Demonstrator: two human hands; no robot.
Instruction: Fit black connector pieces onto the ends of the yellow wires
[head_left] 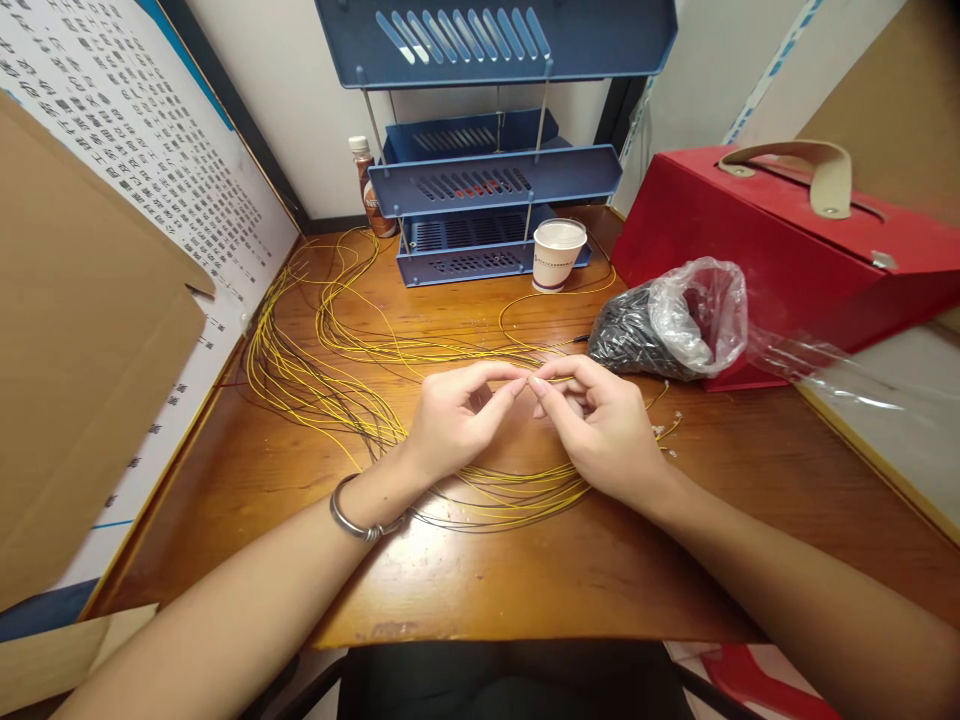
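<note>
My left hand (457,415) and my right hand (596,425) meet over the middle of the wooden desk (525,570), fingertips touching in a pinch. Between them they pinch the end of a thin yellow wire (551,379); what sits at the very tip is too small to make out. A bundle of long yellow and dark wires (330,385) loops across the desk under and to the left of both hands. A metal bangle (356,520) circles my left wrist.
A clear plastic bag of small black parts (664,325) lies right of my hands, against a red box with a tan handle (795,230). A blue tiered tray rack (487,190), a paper cup (557,253) and a brown bottle (367,185) stand behind. Cardboard (82,340) leans at the left.
</note>
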